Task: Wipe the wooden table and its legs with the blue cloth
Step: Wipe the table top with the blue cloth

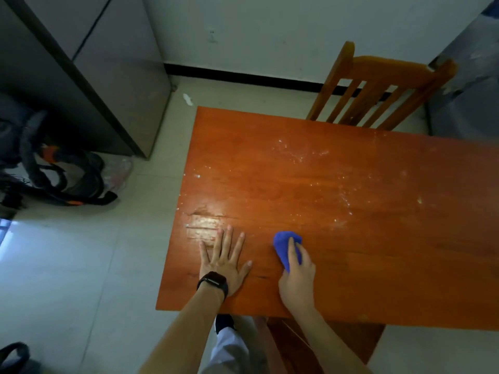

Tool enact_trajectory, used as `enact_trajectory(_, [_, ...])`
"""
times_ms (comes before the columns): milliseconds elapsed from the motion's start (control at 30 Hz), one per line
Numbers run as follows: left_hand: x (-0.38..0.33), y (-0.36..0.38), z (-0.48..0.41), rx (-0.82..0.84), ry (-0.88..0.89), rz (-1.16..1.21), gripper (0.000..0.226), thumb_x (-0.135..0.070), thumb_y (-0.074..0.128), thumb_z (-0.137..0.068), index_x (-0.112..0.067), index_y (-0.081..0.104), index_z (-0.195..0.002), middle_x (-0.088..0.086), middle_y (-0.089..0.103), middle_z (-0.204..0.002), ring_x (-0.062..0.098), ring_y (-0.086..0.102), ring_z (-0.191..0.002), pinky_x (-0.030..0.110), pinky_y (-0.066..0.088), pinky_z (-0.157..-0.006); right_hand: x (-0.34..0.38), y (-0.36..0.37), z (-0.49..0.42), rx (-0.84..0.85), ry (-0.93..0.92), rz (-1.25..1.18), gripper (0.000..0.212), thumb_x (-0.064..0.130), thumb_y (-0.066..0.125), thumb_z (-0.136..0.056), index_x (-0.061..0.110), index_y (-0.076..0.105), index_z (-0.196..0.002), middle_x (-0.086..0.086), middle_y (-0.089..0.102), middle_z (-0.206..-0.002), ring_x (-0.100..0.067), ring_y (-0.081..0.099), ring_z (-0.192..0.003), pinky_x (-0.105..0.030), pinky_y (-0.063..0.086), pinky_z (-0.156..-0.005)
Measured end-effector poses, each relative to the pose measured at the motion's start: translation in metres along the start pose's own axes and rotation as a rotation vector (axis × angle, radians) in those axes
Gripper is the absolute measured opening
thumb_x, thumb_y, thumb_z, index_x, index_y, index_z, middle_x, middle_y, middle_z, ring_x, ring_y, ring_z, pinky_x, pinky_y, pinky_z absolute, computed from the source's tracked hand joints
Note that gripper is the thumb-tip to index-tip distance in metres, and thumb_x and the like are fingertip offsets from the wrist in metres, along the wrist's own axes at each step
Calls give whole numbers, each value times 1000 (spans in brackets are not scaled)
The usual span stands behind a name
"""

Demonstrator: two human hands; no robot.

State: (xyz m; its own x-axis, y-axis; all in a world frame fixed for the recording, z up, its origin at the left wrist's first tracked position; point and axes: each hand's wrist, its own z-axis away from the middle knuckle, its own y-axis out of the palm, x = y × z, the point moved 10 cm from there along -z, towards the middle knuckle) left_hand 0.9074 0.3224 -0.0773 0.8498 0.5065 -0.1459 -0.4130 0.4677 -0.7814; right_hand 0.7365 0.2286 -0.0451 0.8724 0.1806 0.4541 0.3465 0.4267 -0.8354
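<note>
The wooden table fills the middle and right of the head view, its orange top speckled with white dust and a worn patch near the left edge. My right hand presses a bunched blue cloth onto the tabletop near the front edge. My left hand, with a black watch on the wrist, lies flat on the top with fingers spread, left of the cloth. The table's legs are hidden below the top.
A wooden chair stands at the table's far side, another chair seat under the near edge. A grey cabinet and a dark backpack sit on the floor at the left. Pale tiled floor lies left of the table.
</note>
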Motion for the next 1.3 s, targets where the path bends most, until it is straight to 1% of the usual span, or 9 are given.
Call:
enact_trajectory(100, [0, 2, -2, 13, 5, 8, 76, -72, -22, -73, -36, -46, -136, -4, -55, -143, 20, -51, -131, 61, -31, -103, -9, -32, -36, 63, -8, -233, 64, 0, 50, -94, 20, 34, -152, -7, 42, -146, -26, 44, -132, -38, 37, -111])
enact_trajectory(233, [-2, 1, -4, 20, 18, -6, 75, -71, -18, -77, -35, -45, -137, -3, -58, -140, 22, -48, -134, 61, -31, -103, -115, -132, -91, -254, 284, -179, 74, -1, 52, -75, 25, 45, -144, -11, 55, -127, -33, 60, -109, -48, 52, -92])
enact_trajectory(367, [-4, 1, -7, 11, 7, -34, 72, -70, -17, -80, -34, -47, -135, -2, -58, -140, 23, -49, -134, 62, -32, -102, -153, -136, -105, -290, 503, 12, 74, 4, 56, -85, 18, 28, -153, -17, 33, -153, -45, 42, -127, -48, 31, -109])
enact_trajectory(467, [-2, 3, -8, 4, -2, -63, 70, -70, -7, -90, -35, -46, -136, -2, -57, -142, 22, -48, -135, 63, -28, -107, -84, -86, -85, -339, 274, 84, 75, 1, 55, -84, 17, 29, -153, -11, 28, -157, -42, 39, -125, -43, 31, -102])
enact_trajectory(633, [-1, 6, -9, 26, -32, -72, 76, -72, -21, -78, -35, -41, -141, -3, -53, -145, 21, -44, -137, 63, -23, -109, 4, -25, -73, 81, -280, -104, 69, 0, 57, -88, 22, 37, -150, -1, 39, -151, -28, 41, -128, -36, 33, -110])
enact_trajectory(867, [-8, -2, -4, 95, -74, -95, 83, -72, -31, -63, -34, -47, -135, -2, -55, -143, 23, -44, -137, 64, -15, -114, -126, -133, -124, -289, 294, -48, 71, -2, 57, -83, 15, 36, -149, -15, 36, -152, -43, 43, -125, -45, 30, -104])
enact_trajectory(967, [-8, -3, -4, 94, -83, -101, 81, -73, -30, -65, -34, -49, -133, -1, -55, -142, 23, -44, -137, 64, -15, -113, -80, -79, -74, -311, 147, 2, 76, -2, 62, -80, 15, 38, -149, -11, 36, -153, -40, 43, -118, -44, 35, -97])
enact_trajectory(1133, [-10, -14, 7, 32, 0, -38, 71, -69, 5, -94, -37, -33, -145, -4, -42, -152, 21, -32, -145, 60, -8, -118, 10, 3, -35, 162, -259, -244, 67, -2, 54, -87, 22, 41, -148, -1, 41, -151, -28, 44, -130, -33, 32, -108])
enact_trajectory(1300, [34, -49, 32, -111, 65, -66, 71, -62, 28, -96, -36, 3, -157, -4, -7, -162, 21, -1, -151, 51, -1, -117, -64, -91, -66, -290, 129, -254, 65, -11, 61, -77, 11, 52, -137, -13, 56, -137, -34, 54, -123, -53, 39, -105])
